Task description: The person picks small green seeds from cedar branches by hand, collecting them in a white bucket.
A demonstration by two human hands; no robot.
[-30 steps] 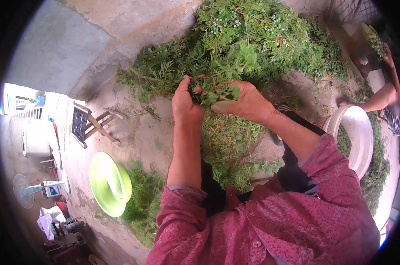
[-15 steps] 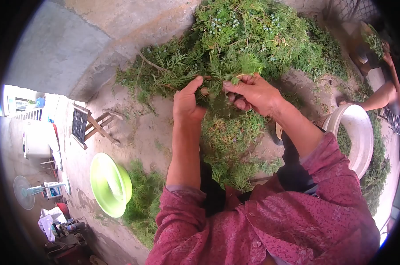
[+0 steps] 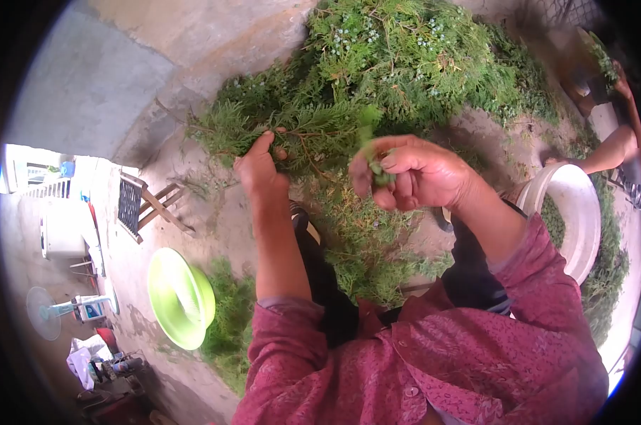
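Note:
My left hand is closed around a leafy conifer branch, whose flat green sprays spread above and to the right of the fingers. Curled in front of my chest, my right hand pinches a small green conifer sprig. The sprig's upper tip is smeared by motion, and I cannot make out whether small cones are in the fingers too. Beyond both hands rises a big heap of cut conifer branches dotted with pale bluish cones. Loose clippings lie on the ground between my legs.
To my right stands a white bucket with small green cones inside. A lime-green basin sits at left beside more clippings. Further left are a folding stool and a fan. Another person's arm shows at far right.
My hands have moved apart. The left went leftward with the branch; the right pulled back towards me and slightly right with the sprig.

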